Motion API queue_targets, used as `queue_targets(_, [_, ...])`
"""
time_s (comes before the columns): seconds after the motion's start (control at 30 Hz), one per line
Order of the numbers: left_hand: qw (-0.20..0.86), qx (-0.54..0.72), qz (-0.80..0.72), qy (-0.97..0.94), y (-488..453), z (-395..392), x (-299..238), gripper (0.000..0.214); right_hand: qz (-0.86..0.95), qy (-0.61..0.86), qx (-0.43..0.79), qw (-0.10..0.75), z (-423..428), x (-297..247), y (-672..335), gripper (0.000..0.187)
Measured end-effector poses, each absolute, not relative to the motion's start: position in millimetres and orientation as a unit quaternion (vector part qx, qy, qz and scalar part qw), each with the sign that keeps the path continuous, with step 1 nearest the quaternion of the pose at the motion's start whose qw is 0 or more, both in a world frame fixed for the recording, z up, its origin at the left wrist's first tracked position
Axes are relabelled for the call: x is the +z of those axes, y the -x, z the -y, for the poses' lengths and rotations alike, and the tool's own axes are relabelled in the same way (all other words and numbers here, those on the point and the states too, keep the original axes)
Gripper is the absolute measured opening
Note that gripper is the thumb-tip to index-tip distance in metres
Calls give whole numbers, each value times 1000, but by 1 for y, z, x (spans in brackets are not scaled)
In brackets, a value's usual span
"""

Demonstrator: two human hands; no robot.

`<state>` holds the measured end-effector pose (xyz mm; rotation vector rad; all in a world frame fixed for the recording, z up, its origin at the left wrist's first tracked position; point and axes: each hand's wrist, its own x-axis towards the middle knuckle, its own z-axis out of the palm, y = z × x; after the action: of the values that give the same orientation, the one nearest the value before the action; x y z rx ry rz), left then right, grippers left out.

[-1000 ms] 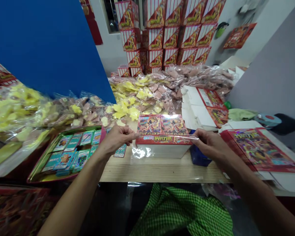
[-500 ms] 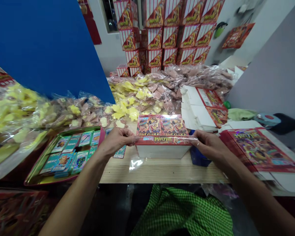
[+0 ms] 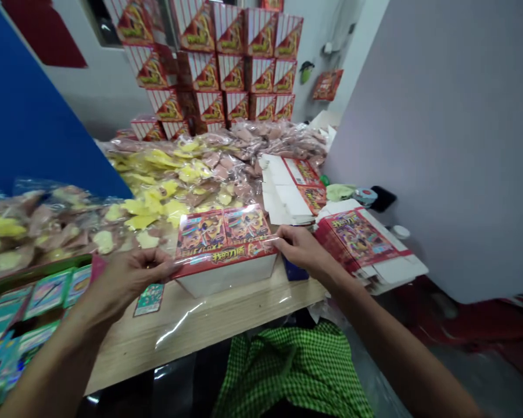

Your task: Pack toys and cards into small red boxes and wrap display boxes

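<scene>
A red and white display box [image 3: 226, 281] with cartoon art stands on the wooden table in front of me. Two picture-topped packs [image 3: 246, 223] show inside its open top. Clear plastic film [image 3: 178, 322] lies over the box and hangs down past its front, catching the light. My left hand [image 3: 135, 273] is closed, pinching the film at the box's left front corner. At the right front corner my right hand [image 3: 303, 249] pinches the film too, thumb against fingers. A teal card [image 3: 148, 299] lies flat beneath my left hand.
A tin [image 3: 30, 267] of cards sits at left. Bagged yellow and brown pieces [image 3: 169, 186] heap behind the box. Flattened cartons [image 3: 283, 188] and more cartons [image 3: 361, 238] lie at right, near a blue container [image 3: 295, 270]. Stacked boxes [image 3: 230, 69] rise at the back.
My view has swung to the right, so the scene sits further left and tilts. Both hands keep their pinch at the box's front corners; the box now appears angled.
</scene>
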<state>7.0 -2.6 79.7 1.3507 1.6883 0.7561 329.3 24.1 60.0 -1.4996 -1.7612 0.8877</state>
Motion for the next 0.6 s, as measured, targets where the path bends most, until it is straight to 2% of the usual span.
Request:
queue_targets(0.37, [421,293,-687,-515,-15,4,86,40,669,577,335,328,-24,49,-332,19])
queue_targets(0.6, [410,295,-692,-517,-15,5,86,37,691,593,295,290,-20,59,-329,20])
